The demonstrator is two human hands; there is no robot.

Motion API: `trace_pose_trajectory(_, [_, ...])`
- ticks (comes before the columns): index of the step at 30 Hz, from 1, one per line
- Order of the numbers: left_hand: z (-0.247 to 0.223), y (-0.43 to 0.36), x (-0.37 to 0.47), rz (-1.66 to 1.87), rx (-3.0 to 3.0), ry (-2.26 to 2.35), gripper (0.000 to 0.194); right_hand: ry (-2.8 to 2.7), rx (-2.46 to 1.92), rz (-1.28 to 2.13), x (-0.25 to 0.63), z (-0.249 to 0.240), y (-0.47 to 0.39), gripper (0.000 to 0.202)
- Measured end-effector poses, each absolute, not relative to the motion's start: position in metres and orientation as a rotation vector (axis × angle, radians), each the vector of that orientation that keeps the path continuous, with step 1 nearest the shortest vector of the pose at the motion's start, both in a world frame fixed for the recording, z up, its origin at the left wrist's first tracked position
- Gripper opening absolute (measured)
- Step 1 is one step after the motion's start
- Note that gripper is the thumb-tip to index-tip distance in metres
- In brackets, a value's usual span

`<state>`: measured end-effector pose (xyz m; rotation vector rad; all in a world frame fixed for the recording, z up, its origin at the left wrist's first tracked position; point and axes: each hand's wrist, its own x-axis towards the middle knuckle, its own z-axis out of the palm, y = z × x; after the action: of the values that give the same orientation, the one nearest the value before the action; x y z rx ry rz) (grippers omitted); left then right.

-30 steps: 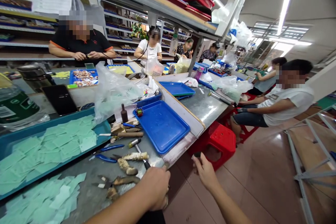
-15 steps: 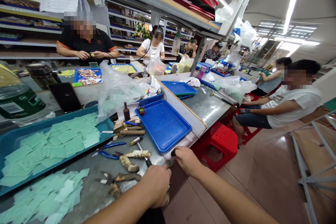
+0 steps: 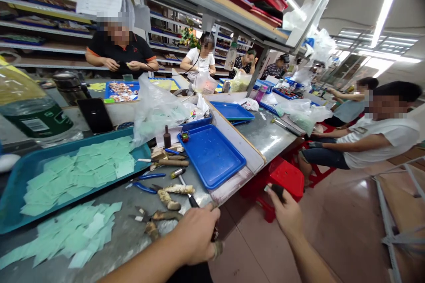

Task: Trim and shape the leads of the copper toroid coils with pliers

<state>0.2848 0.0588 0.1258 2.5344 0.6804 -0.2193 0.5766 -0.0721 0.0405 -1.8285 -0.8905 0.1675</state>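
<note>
At the table's front edge, my left hand (image 3: 195,232) is closed around a dark, shiny object (image 3: 215,233), mostly hidden by the fingers. Some of its fingertips wear dull wrappings. Farther right, over the floor, my right hand (image 3: 288,212) is raised with thumb and fingers pinched together. Something dark (image 3: 277,191) covers or sits at its fingertips, and a tiny pale bit shows at their tip; I cannot make out its kind. Left of my left hand lie pliers with wrapped handles (image 3: 171,201), a hammer (image 3: 187,188) and blue-handled pliers (image 3: 146,181).
A teal tray (image 3: 20,172) holds pale green sheets, and more green sheets (image 3: 73,234) lie loose before it. A blue tray (image 3: 215,154) stands beyond the tools. A red stool (image 3: 287,177) is at the right. Co-workers sit across the table and at the right.
My right hand has moved away from my left hand, to the right. My left hand stays near the table edge, still closed. The view has shifted slightly.
</note>
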Motion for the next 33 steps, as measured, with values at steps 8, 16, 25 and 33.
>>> trace_pose_trajectory(8, [0.149, 0.055, 0.174, 0.134, 2.057, 0.856, 0.033, -0.728, -1.514, 0.779, 0.378, 0.042, -0.057, 0.048])
trace_pose_trajectory(16, [0.141, 0.052, 0.105, 0.563, 2.223, 0.963, 0.061, -1.541, -1.204, 0.623, 0.299, 0.134, -0.018, 0.01])
trace_pose_trajectory(25, [0.149, 0.048, 0.084, 0.88, 2.336, 0.964, 0.02, -1.766, -1.108, 0.332, 0.265, 0.137, -0.013, 0.016])
trace_pose_trajectory(33, [0.146, 0.046, 0.077, 0.788, 2.239, 1.023, 0.024, -1.773, -1.116, 0.196, 0.254, 0.142, -0.014, 0.016])
